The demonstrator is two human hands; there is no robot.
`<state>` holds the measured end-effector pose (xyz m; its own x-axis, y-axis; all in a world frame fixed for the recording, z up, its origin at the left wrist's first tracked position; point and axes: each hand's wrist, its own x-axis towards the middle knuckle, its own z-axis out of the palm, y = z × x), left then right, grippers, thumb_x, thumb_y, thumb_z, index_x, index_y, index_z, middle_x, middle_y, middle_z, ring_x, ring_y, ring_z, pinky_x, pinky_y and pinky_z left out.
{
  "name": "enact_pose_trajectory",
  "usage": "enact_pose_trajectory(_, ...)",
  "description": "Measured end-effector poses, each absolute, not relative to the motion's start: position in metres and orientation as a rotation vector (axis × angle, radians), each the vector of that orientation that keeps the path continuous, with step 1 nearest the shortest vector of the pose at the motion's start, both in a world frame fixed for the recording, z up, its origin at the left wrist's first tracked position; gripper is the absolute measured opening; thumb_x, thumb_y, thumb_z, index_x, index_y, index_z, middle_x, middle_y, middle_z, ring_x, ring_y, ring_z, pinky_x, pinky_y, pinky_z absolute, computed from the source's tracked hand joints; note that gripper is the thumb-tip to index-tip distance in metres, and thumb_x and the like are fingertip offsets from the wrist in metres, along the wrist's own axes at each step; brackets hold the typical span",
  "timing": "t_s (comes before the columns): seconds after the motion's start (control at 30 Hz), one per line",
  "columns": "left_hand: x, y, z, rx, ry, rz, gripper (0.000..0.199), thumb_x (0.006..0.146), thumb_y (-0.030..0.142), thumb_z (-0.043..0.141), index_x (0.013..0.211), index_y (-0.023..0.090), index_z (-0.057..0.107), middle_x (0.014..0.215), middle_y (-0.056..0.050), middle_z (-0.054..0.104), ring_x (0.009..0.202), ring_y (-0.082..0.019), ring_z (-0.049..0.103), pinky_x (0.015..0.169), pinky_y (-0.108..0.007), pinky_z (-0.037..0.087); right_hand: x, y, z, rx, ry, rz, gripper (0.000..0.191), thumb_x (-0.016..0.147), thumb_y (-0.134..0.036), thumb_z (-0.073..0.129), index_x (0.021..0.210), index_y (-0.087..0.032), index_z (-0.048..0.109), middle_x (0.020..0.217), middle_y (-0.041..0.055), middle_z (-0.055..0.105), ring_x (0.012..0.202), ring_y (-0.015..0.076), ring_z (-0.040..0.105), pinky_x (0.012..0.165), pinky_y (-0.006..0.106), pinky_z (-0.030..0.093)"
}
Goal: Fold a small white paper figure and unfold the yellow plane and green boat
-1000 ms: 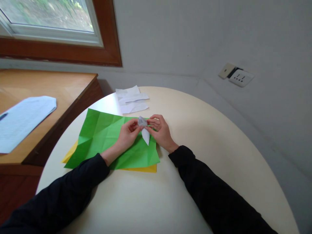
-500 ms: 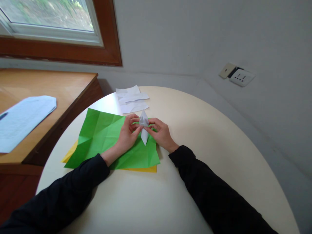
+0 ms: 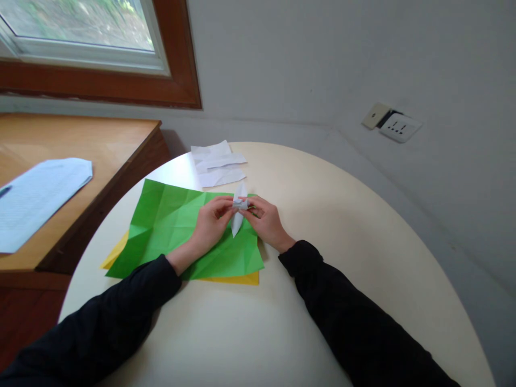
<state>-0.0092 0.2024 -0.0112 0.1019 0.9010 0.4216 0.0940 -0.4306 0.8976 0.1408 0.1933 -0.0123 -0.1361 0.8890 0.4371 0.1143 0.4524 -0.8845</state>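
Observation:
A small folded piece of white paper [image 3: 237, 223], pointed at its top and bottom, is held between both hands. My left hand [image 3: 213, 219] pinches its left side with thumb and fingers. My right hand [image 3: 266, 219] pinches the right side the same way. Folded layers show between the fingertips, but their exact shape is too small to make out. Beneath the hands lies a creased green sheet of paper [image 3: 161, 231], and a yellow sheet [image 3: 237, 278] shows from under its edges.
Several white paper pieces [image 3: 220, 161] lie at the far edge of the round white table [image 3: 342, 226]. To the left, a wooden desk [image 3: 100, 131] carries papers [image 3: 48, 199] and a pen [image 3: 5, 191]. A wall socket [image 3: 399, 128] is at the right.
The white folded paper has tilted, its lower point swinging left and its upper point right. Its middle looks opened out sideways between the fingertips. Both hands stay in nearly the same place.

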Motion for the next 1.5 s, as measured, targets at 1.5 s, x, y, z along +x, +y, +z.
enact_pose_trajectory(1.5,-0.005,0.191,0.01,1.41,0.947,1.285,0.021,0.066,0.036,0.068,0.066,0.017,0.057,0.061,0.001,0.058,0.057,-0.012,0.052,0.054,-0.024,0.04,0.135,0.186,-0.007,-0.918,-1.517,0.724,0.02,0.07,-0.032,0.069,0.074,-0.02,0.053,0.073,-0.0016,0.058,0.069,0.0131,0.058,0.069,0.028,0.048)
